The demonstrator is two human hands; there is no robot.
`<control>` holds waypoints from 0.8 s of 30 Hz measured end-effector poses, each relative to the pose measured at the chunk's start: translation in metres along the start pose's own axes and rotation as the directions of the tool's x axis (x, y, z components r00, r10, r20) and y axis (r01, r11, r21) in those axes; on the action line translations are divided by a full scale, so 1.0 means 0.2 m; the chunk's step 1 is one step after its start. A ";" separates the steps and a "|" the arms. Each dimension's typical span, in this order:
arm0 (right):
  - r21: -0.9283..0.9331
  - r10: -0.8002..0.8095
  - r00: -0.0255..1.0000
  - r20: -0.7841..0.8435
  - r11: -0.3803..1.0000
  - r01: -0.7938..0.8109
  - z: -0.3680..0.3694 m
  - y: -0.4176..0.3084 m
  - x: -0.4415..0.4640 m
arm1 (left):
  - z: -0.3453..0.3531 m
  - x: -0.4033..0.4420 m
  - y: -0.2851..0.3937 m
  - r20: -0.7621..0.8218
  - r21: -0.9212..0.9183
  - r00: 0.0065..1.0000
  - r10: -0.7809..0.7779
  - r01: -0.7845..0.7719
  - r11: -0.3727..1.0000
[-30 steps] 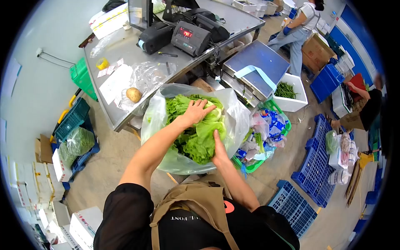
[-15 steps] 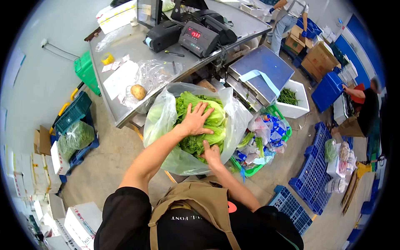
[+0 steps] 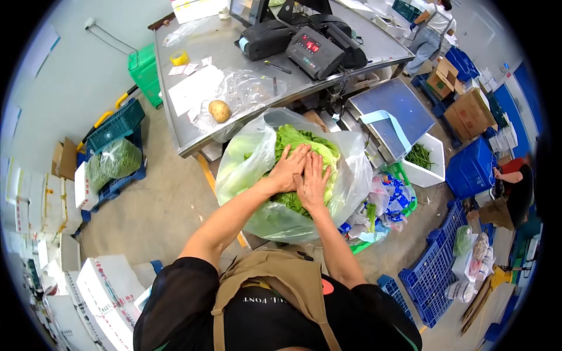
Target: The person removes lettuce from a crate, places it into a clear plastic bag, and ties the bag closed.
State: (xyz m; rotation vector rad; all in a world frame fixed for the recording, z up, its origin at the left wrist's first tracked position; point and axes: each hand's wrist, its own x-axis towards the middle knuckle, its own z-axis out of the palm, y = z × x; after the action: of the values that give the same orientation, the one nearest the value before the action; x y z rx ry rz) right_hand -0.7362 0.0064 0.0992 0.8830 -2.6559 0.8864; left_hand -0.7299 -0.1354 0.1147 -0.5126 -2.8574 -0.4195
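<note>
Leafy green lettuce [image 3: 323, 147] fills a large clear plastic bag [image 3: 246, 205] whose mouth stands wide around it. My left hand [image 3: 288, 172] lies flat on top of the leaves with its fingers stretched out. Beside it, my right hand [image 3: 312, 182] also presses down on the lettuce, fingers extended, its thumb side touching the left hand. Neither hand grips anything. Whatever lies under the upper leaves is hidden.
A metal table [image 3: 205, 61] ahead bears a potato [image 3: 219, 111], a scale display [image 3: 316, 51] and yellow tape [image 3: 179, 58]. To the right are a weighing platform [image 3: 391, 108], a foam box of green beans [image 3: 430, 169] and blue pallets [image 3: 430, 269]. Another person [image 3: 433, 29] works far off.
My right hand has moved from the near edge of the lettuce up onto its top, flattening beside my left hand. The view has shifted, and the scale's red digits differ.
</note>
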 end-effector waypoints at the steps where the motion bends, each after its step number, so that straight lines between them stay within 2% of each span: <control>1: 0.012 0.003 1.000 -0.003 1.000 -0.003 0.02 0.00 0.00 | 0.02 -0.01 0.00 0.001 0.033 1.000 -0.002 0.002 0.999; 2: 0.022 0.000 1.000 -0.011 1.000 0.000 0.02 0.00 0.02 | 0.02 -0.01 -0.01 -0.008 0.009 1.000 -0.007 0.008 1.000; 5: 0.055 0.012 1.000 -0.001 0.998 -0.012 -0.01 -0.01 0.02 | -0.06 0.02 -0.02 0.096 0.016 0.995 0.010 -0.012 1.000; 6: 0.067 0.009 1.000 0.011 0.998 -0.009 -0.04 -0.01 0.03 | -0.09 0.02 -0.01 0.095 -0.034 0.995 0.019 -0.015 0.999; 10: 0.082 0.016 1.000 -0.023 0.997 -0.014 -0.12 -0.03 0.00 | -0.27 -0.02 0.06 0.001 -0.150 1.000 -0.030 0.029 0.988; 13: 0.144 -0.017 1.000 -0.003 0.989 0.017 -0.16 -0.03 -0.04 | -0.44 -0.11 0.12 -0.019 -0.303 1.000 -0.017 0.010 0.953; 14: 0.166 -0.039 0.999 -0.004 0.985 0.039 -0.19 -0.04 -0.04 | -0.47 -0.16 0.12 -0.046 -0.293 0.998 0.033 -0.045 0.955; 17: 0.167 -0.104 0.994 -0.028 0.980 0.108 -0.25 -0.09 -0.03 | -0.64 -0.38 0.27 -0.123 -0.464 0.989 -0.077 0.011 0.886; 18: 0.142 -0.122 0.988 -0.099 0.981 0.135 -0.32 -0.15 -0.02 | -0.69 -0.47 0.30 -0.104 -0.565 0.983 -0.151 0.066 0.822; 20: 0.235 -0.131 0.979 -0.154 0.958 0.165 -0.41 -0.26 -0.04 | -0.76 -0.66 0.37 -0.045 -0.742 0.958 -0.285 0.159 0.652; 21: 0.279 -0.132 0.974 -0.182 0.943 0.180 -0.46 -0.31 -0.04 | -0.76 -0.77 0.39 -0.056 -0.771 0.924 -0.379 0.201 0.604; 22: 0.265 -0.200 0.935 -0.292 0.923 0.280 -0.51 -0.40 -0.04 | -0.75 -0.88 0.41 -0.064 -0.800 0.881 -0.469 0.235 0.552; 24: 0.314 -0.308 0.899 -0.311 0.859 0.404 -0.56 -0.55 -0.07 | -0.67 -1.12 0.43 0.034 -0.857 0.746 -0.665 0.364 0.365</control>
State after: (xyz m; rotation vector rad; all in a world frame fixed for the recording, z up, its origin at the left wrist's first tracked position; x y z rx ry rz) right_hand -0.6575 0.0102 0.2357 1.2092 -2.0424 1.3213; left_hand -0.4724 -0.1691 0.2050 0.4141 -2.2193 -1.8386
